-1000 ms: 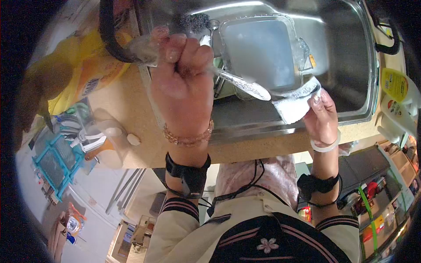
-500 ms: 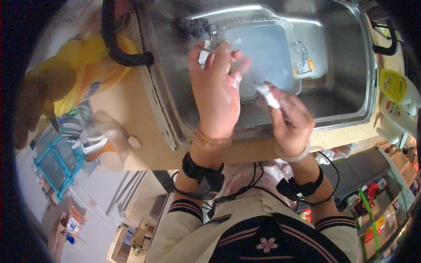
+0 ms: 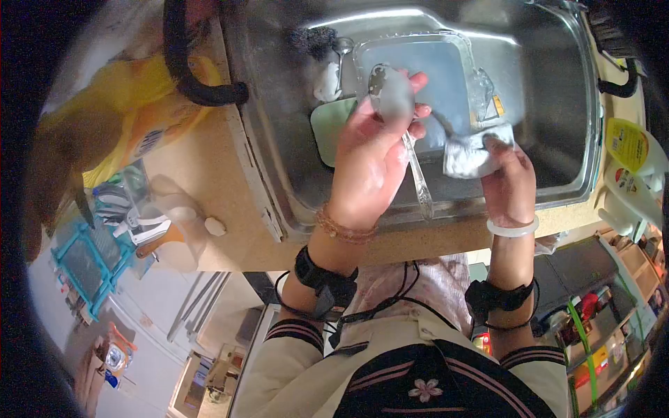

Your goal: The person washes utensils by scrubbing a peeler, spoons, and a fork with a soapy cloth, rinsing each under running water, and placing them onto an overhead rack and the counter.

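Note:
My left hand (image 3: 369,160) is closed around a metal spoon (image 3: 418,182). The spoon's bowl, whitish with foam, shows above my fingers, and the patterned handle points down toward the sink's near edge. In my right hand (image 3: 512,174) is a wet, foamy whitish scrubbing pad (image 3: 463,157), pinched between thumb and fingers, to the right of the spoon. Beyond both hands sits a clear rectangular tub (image 3: 446,70) of cloudy water. A pale green flat piece (image 3: 327,132) lies left of the tub, partly hidden by my left hand.
The steel sink (image 3: 550,139) also holds a dark scouring ball (image 3: 317,42), another spoon (image 3: 343,47), a small white item (image 3: 326,83) and crumpled clear plastic (image 3: 481,94). A yellow bag (image 3: 132,118) stands left on the counter; bottles (image 3: 631,150) stand right.
My left hand has turned and now shows the spoon upright in it. My right hand has moved right, away from the tub, with the pad spread wider. The green piece has come into view.

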The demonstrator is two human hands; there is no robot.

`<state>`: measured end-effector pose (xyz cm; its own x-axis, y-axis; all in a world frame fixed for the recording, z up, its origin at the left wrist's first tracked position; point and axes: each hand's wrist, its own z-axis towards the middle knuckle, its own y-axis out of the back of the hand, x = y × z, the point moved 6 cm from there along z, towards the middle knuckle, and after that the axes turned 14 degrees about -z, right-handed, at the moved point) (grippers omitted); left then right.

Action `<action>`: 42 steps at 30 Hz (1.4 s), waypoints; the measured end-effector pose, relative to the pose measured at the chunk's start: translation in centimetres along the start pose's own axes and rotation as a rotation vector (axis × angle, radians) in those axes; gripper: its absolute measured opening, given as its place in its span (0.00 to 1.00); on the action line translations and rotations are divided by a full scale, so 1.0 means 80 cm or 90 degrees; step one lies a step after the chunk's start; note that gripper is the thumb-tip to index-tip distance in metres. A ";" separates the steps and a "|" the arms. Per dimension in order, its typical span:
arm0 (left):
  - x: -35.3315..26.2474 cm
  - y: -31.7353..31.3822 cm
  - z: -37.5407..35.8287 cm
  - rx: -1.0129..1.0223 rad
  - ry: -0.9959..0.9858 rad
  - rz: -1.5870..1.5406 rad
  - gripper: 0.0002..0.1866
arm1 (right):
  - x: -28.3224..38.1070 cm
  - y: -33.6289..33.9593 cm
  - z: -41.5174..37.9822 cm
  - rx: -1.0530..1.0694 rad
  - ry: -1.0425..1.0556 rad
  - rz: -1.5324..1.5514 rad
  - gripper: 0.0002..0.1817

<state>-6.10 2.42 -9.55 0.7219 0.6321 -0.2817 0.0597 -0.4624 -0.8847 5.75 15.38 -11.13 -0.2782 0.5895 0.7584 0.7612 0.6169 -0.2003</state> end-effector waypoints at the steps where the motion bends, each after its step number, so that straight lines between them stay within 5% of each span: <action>1: 0.002 -0.001 0.000 -0.004 0.011 -0.007 0.15 | 0.005 0.001 0.002 -0.007 0.016 -0.012 0.11; 6: 0.007 -0.003 -0.002 -0.002 0.056 -0.025 0.21 | 0.019 -0.004 0.005 0.042 0.080 0.006 0.12; 10: 0.010 0.007 -0.002 -0.078 0.049 -0.093 0.15 | 0.024 -0.016 0.003 0.057 0.082 0.014 0.11; 16: 0.019 0.030 0.001 -0.135 0.070 0.057 0.14 | 0.049 0.002 -0.017 -0.092 0.432 -0.504 0.10; 19: 0.017 0.023 0.008 -0.145 0.051 0.180 0.14 | 0.048 -0.014 -0.015 0.060 0.428 -0.303 0.09; 26: 0.040 0.052 0.025 -0.019 0.173 0.157 0.11 | 0.044 -0.011 -0.001 0.121 0.304 -0.099 0.14; 29: 0.025 0.047 0.023 -0.074 0.123 0.265 0.11 | 0.037 -0.010 0.009 0.132 0.169 -0.292 0.22; 30: 0.025 0.044 0.023 -0.057 0.117 0.286 0.12 | 0.040 -0.021 0.007 0.201 0.215 -0.403 0.24; 33: 0.021 0.023 0.017 -0.049 0.107 0.250 0.11 | 0.021 -0.025 0.010 0.176 0.050 -0.545 0.14; 37: 0.009 0.012 0.020 -0.001 0.069 0.150 0.24 | 0.035 -0.003 0.014 -0.067 0.190 -0.439 0.08; 38: 0.008 0.009 0.019 0.011 0.049 0.117 0.24 | 0.050 -0.001 0.010 -0.146 0.320 -0.604 0.06; 42: 0.010 0.003 0.017 0.043 0.012 0.057 0.23 | 0.087 -0.038 -0.014 -0.117 0.671 -0.698 0.09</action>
<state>-6.45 3.67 -10.54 0.7353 0.5781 -0.3537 -0.0519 -0.4723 -0.8799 2.17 17.02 -4.51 -0.2652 -0.7747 0.5741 0.5464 0.3699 0.7515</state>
